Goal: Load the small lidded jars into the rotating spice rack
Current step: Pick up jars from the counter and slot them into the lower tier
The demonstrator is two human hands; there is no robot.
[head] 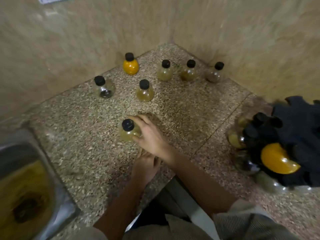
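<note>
Small round glass jars with black lids stand on the speckled stone counter [86, 135]. My right hand [150, 135] is closed around the nearest one, a yellowish jar [127, 131], which stands upright. Behind it stand another yellowish jar [145, 91] and a nearly clear jar [104, 88]. Along the back are an orange jar [131, 66] and three more jars [164, 71] [189, 71] [214, 73]. The black rotating spice rack [297, 129] at the right edge holds several jars, one with orange contents [278, 159]. My left hand [145, 163] rests on the counter, partly under my right wrist, holding nothing.
Beige tiled walls [225, 32] meet in a corner behind the jars. A steel sink [26, 170] with yellowish water sits at the lower left. The counter's front edge runs just in front of my body.
</note>
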